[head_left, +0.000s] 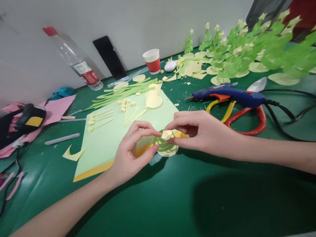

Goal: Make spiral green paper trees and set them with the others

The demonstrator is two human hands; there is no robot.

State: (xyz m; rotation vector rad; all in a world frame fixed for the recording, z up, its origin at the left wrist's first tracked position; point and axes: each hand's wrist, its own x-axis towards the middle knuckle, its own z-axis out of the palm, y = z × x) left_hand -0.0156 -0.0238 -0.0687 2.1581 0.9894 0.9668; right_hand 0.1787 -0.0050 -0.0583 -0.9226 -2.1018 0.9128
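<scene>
My left hand (133, 149) and my right hand (197, 131) meet over the table's middle, both pinched on a small paper craft piece (166, 144): a pale yellow disc with green strips wound on it and a folded pale yellow bud on top. My right fingertips press the bud while my left thumb and fingers hold the piece's left side. Under them lies a light green paper sheet (111, 138) on top of a yellow sheet. Cut green strips (123, 92), pale yellow sticks and small folded buds (124, 104) rest on that sheet farther back.
A blue glue gun (229, 94) with its black cord and red-and-yellow scissors (247, 120) lie right of my hands. Several finished green paper plants (247, 49) stand at the back right. A plastic bottle (76, 62), black phone (110, 57), red paper cup (153, 61) and pink paper (56, 110) sit behind and left.
</scene>
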